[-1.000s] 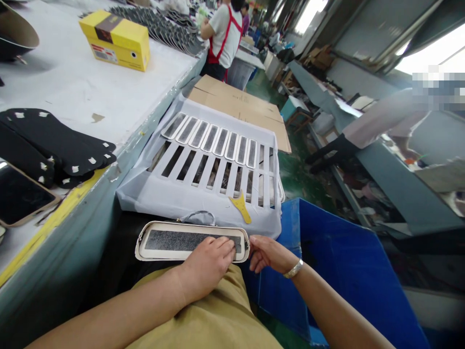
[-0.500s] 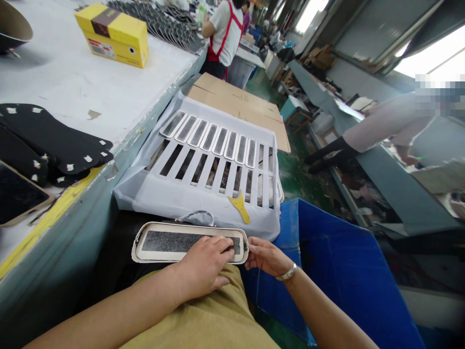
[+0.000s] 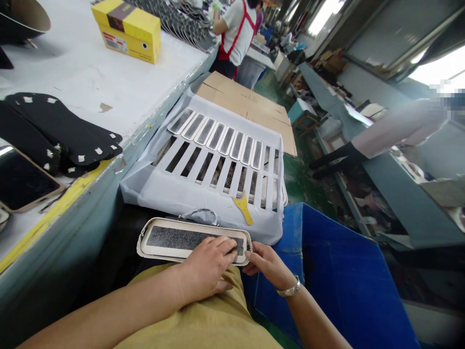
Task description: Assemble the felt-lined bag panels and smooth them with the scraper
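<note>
Left hand lies spread flat, unclosed, over the right part of an oblong cream-edged piece, while the right hand pinches its right end between thumb and fingers. That piece sits crosswise at the person's lap, its dark grey strip facing up. Just beyond it stands a slotted rack draped in grey cloth, bearing a yellow cutout and a row of 8 pale-edged strips. Blue bin to the right; yellow box on the table to the left.
</note>
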`<action>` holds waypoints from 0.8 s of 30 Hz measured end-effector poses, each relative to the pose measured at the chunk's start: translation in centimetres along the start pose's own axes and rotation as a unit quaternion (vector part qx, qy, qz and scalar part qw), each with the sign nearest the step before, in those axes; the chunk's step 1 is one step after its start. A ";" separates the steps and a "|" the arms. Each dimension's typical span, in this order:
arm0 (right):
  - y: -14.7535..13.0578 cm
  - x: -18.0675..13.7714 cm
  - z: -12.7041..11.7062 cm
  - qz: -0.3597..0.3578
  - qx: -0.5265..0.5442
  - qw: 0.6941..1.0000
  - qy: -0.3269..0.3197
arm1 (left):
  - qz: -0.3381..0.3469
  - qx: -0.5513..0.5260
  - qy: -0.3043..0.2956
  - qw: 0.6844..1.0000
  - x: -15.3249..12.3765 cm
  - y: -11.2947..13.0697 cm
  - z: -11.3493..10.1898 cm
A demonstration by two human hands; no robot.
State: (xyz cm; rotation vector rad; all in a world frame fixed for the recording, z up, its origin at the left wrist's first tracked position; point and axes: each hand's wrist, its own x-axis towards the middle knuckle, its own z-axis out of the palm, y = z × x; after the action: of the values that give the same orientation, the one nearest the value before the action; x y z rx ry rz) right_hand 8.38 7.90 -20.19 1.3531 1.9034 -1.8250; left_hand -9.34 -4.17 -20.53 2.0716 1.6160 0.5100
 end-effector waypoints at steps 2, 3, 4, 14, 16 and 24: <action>-0.2 -0.3 0.4 0.004 -0.070 0.997 0.025 | -0.004 -0.005 0.000 1.000 0.0 0.0 -0.1; -0.2 -0.4 0.6 0.000 -0.100 0.994 0.038 | -0.007 -0.006 0.003 1.000 0.1 0.0 -0.1; -0.2 -0.5 0.7 -0.008 -0.127 0.991 0.050 | -0.010 -0.006 0.005 1.000 0.1 0.0 -0.2; -0.8 -0.7 1.1 -0.053 -0.174 0.980 0.084 | 0.000 0.007 -0.006 1.000 0.3 -0.1 -0.2; -0.9 -0.7 1.2 -0.060 -0.182 0.978 0.085 | 0.002 0.010 -0.007 1.000 0.3 -0.1 -0.3; -0.8 -0.3 1.2 -0.050 -0.119 0.989 0.069 | 0.006 0.024 -0.007 1.000 0.3 0.0 -0.2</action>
State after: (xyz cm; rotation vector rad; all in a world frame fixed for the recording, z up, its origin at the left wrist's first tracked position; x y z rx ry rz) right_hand 7.49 6.88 -19.72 1.3542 2.2148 -1.5183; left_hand -9.42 -3.79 -20.36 2.1160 1.6254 0.4636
